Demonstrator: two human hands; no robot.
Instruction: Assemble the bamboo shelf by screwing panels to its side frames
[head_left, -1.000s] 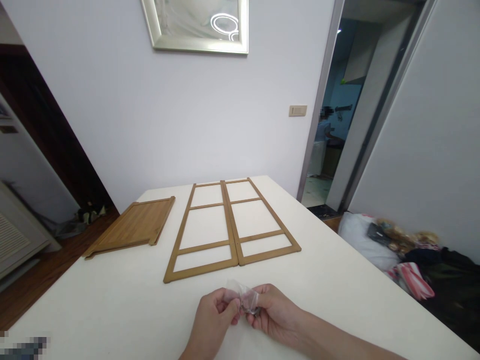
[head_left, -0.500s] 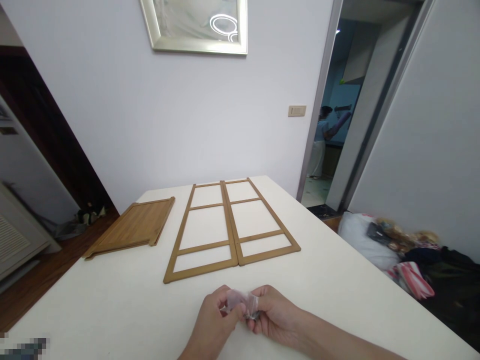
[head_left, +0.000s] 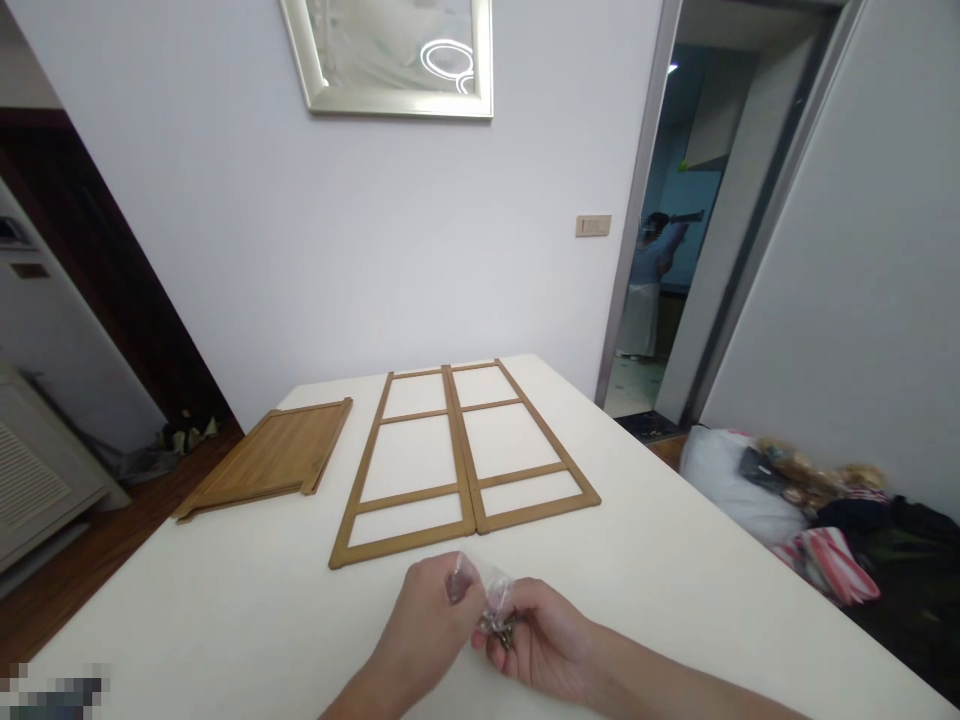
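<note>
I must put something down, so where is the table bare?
Bare: tabletop right of the wooden frames, the strip between frames and wooden panel, and the patch between panel and left hand. Crowded: before the frames, where that hand and the right hand hold a plastic bag.

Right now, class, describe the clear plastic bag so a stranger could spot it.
Start at the white table, near side. The left hand and right hand hold the clear plastic bag between them. Unlike the wooden frames beyond, it is see-through and crumpled.
</note>
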